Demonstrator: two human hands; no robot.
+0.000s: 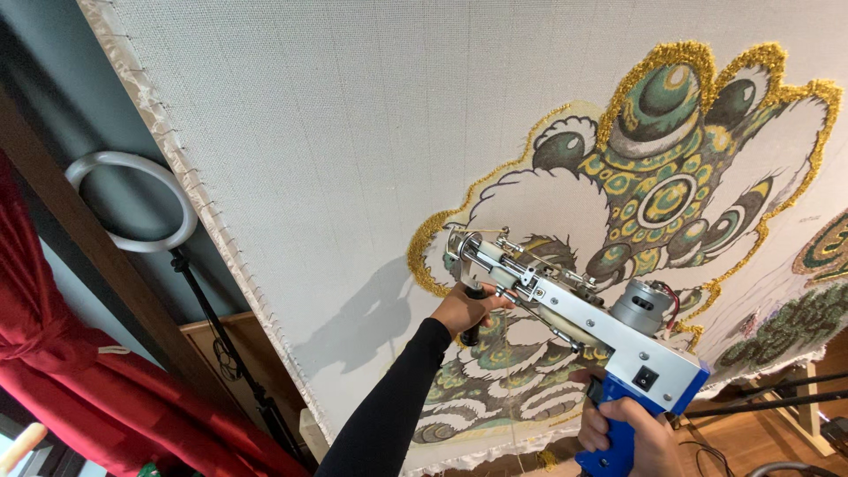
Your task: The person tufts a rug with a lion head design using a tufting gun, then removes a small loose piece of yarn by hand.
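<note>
**Midway: gold outline partly laid, white fields unfilled**

Here, pressed nose-first against stretched grey backing cloth (353, 132): a tufting gun (565, 305), silver body and blue grip, needle end just above the left hand (466, 309) and touching the cloth beside a gold tufted edge (424, 247). Left hand wrapped closed around the gun's dark front handle; right hand (632, 433) clenched around the blue pistol grip at the lower edge of the view, fingers curled, trigger finger hidden. Black sleeve (389, 406) running down from the left wrist.

Up and to the right of both hands, a lion-head design (662, 177): gold yarn already raised along the crest on top and down the right flank, also in a short run at the far left edge beside the needle. Green, yellow and white areas within apparently flat, so seemingly drawn rather than tufted, though hard to tell. Judged from this: outlining under way, most of the fill left.

Left of the left hand, well apart: ring light on a stand (132, 203), red curtain (79, 380).
</note>
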